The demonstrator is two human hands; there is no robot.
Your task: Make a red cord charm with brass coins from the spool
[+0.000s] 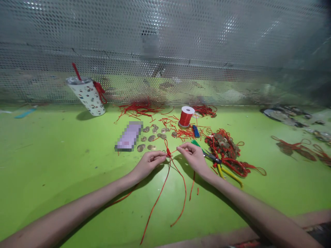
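Observation:
A red cord [168, 152] with a loop on top and a bundle of knots below it is stretched between my hands, over the green table. My left hand [152, 161] pinches it beside the knots; the fingertips partly hide the grip. One strand runs taut from the knots to my right hand [192, 155], whose thumb and fingers are closed on it. Two long cord tails hang down toward the table's front edge. Old-looking round coins [151, 138] lie scattered just beyond my hands. Beside my right hand are yellow-handled cutters [229, 172].
A spool of red cord [186, 117] stands among red scraps, near a blue lighter-like piece [196, 131]. Right of it is a heap of corded coins [223, 146]. A pixelated phone-like slab [129, 136] and a tumbler with straw [88, 96] are left. Perforated metal mesh [165, 69] rises behind.

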